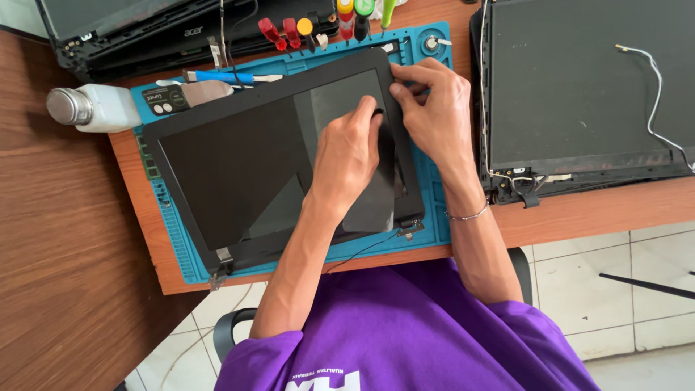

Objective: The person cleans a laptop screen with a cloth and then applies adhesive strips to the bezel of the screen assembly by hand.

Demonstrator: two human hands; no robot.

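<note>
- Laptop screen assembly [239, 166] lies flat on the blue repair mat [181, 253], centre of the frame, so its bezel can be worked from above.
- Left hand [347, 156] presses down on the panel's right part, fingers curled, steadying it.
- Right hand [434, 108] pinches the bezel's upper right corner between its fingertips.
- Screwdrivers [289, 32] stand along the mat's top edge, within reach.
- White bottle [94, 107] lies at upper left on the tabletop [65, 253].
</note>
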